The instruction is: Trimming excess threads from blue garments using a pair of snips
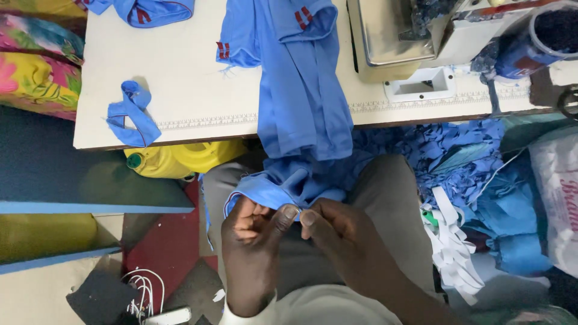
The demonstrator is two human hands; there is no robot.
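A long blue garment (304, 102) with red stripe marks hangs off the white sewing table (180, 84) down into my lap. My left hand (253, 241) pinches the garment's folded lower edge (265, 192) between thumb and fingers. My right hand (337, 232) meets it thumb to thumb and grips the same edge just right of it. Both hands sit over my grey-trousered lap, below the table's front edge.
A sewing machine (421, 36) stands at the table's right. A small blue fabric strip (129, 114) lies at the left front edge, another blue piece (150, 11) at the back. A yellow jug (174, 157) sits under the table. Blue scraps (457, 156) and white strips (451, 241) pile at my right.
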